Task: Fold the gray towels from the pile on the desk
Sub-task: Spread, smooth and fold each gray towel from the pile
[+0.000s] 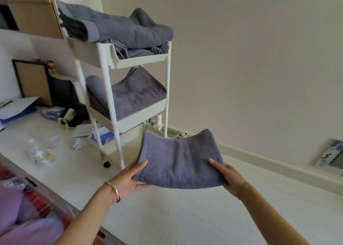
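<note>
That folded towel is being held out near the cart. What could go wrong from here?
1. The folded towel sags between the left hand and right hand, gripped only at its side edges, so it could slip or fall open.
2. The top tray pile bulges above the rim of the cart. Another towel there might slide off.

Ahead of you, left of centre, stands a white three-tier cart (141, 60) on castors. To its left you see a clear glass jar (39, 154) near you, a blue tissue box (52, 113) farther back, and a dark-framed board (31, 79) beside a small figurine (51, 68). Far right, a framed picture (330, 155) leans against the wall.
</note>
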`<action>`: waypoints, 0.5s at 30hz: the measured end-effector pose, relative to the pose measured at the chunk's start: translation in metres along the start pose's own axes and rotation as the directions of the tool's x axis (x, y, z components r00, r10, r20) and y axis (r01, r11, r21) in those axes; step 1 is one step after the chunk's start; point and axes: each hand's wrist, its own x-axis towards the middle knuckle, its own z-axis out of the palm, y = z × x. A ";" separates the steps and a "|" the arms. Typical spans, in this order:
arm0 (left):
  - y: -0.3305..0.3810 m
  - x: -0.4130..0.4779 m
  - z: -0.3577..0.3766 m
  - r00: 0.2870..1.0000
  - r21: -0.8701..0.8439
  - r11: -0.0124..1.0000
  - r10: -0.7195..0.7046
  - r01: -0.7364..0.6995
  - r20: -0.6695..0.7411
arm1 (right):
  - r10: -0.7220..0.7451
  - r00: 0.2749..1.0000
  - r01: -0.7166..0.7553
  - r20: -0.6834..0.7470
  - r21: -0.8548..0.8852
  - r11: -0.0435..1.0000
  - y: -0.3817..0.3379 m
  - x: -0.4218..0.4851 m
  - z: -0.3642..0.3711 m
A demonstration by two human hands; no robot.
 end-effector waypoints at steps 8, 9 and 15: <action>-0.006 0.004 -0.002 0.919 0.107 0.979 0.198 -0.171 -0.342 | -0.053 0.969 0.127 0.242 -0.299 0.946 -0.036 0.103 0.041; -0.005 0.008 0.001 0.898 0.124 0.971 0.237 -0.205 -0.372 | -0.068 0.965 0.150 0.252 -0.319 0.936 -0.039 0.115 0.045; -0.003 0.045 0.018 0.770 0.198 0.928 0.373 -0.316 -0.518 | -0.123 0.937 0.260 0.326 -0.417 0.871 -0.044 0.182 0.078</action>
